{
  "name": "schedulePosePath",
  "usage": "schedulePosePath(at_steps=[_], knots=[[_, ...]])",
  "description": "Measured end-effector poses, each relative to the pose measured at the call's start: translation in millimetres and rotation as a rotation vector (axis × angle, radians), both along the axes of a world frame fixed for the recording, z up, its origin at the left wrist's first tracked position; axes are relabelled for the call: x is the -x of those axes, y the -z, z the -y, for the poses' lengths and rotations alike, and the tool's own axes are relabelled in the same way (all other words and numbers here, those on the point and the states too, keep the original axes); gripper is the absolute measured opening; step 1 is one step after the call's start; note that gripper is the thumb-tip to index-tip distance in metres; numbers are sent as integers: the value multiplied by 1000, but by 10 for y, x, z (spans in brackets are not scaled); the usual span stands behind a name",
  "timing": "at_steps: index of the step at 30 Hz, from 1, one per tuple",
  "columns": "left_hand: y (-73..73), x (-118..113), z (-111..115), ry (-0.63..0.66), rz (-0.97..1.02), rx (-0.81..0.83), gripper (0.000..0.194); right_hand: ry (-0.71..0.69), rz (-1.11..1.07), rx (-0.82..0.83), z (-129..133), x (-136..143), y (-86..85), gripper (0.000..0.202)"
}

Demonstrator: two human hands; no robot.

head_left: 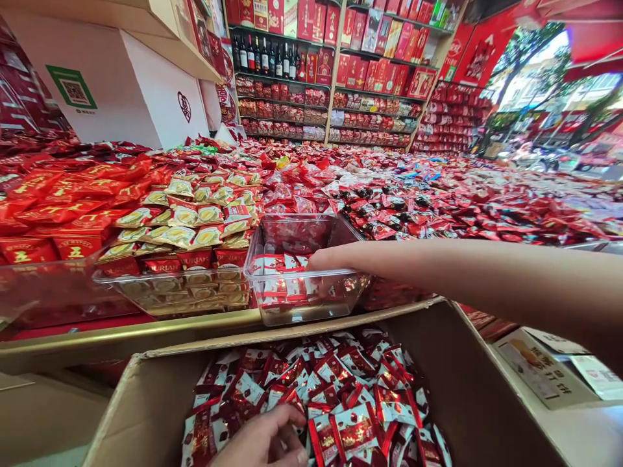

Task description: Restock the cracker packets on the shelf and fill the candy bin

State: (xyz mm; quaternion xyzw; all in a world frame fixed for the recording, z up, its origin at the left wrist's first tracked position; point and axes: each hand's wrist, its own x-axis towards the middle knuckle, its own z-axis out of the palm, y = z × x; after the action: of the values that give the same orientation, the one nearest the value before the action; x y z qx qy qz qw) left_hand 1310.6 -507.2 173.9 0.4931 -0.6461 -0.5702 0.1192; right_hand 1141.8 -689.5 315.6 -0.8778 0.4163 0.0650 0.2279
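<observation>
In the lower part of the head view a cardboard box (487,389) holds a heap of small red-and-white candy packets (355,428). My left hand (272,438) rests over these packets, fingers loosely bent and apart, with nothing plainly gripped. Behind the box stands a clear plastic bin (296,314) with similar red-and-white packets in neat rows along its left side. My right hand (331,259) reaches into this bin from the right, beside the rows. Its fingertips are mostly hidden, so their grip does not show.
Left of the bin, another clear tray (170,285) holds stacked durian packets (195,224). Large red packets (73,201) lie farther left. Wrapped sweets (438,201) spread across the counter behind. A gold counter edge (204,326) runs behind the box. A smaller printed carton (540,370) sits at right.
</observation>
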Motion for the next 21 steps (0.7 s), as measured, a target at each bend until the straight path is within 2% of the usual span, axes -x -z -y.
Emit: schedulePosePath(at_steps=[2, 4, 7, 11, 13, 15, 17, 19, 21], knots=[[9, -49, 6, 89, 285, 142, 22, 52, 22, 25, -16, 13, 0, 30], [14, -121, 16, 111, 433, 199, 20, 33, -50, 27, -35, 36, -15, 25], [9, -201, 13, 124, 539, 164, 14, -22, -170, -33, -60, 73, -32, 24], [-8, -152, -39, 191, 638, 114, 20, 120, -132, -42, -21, 83, 36, 40], [-6, -101, -57, 208, 664, 130, 25, 135, -151, 5, 31, 71, 75, 45], [7, -80, -48, 208, 677, 165, 22, 69, -193, 96, 71, 61, 62, 43], [30, -102, -11, 195, 682, 215, 22, -31, -144, 246, 50, 68, -24, 32], [62, -151, 35, 191, 688, 255, 24, -91, 18, 434, -79, 96, -162, 23], [99, -197, 66, 213, 698, 261, 21, -101, 235, 613, -335, 143, -280, 21]])
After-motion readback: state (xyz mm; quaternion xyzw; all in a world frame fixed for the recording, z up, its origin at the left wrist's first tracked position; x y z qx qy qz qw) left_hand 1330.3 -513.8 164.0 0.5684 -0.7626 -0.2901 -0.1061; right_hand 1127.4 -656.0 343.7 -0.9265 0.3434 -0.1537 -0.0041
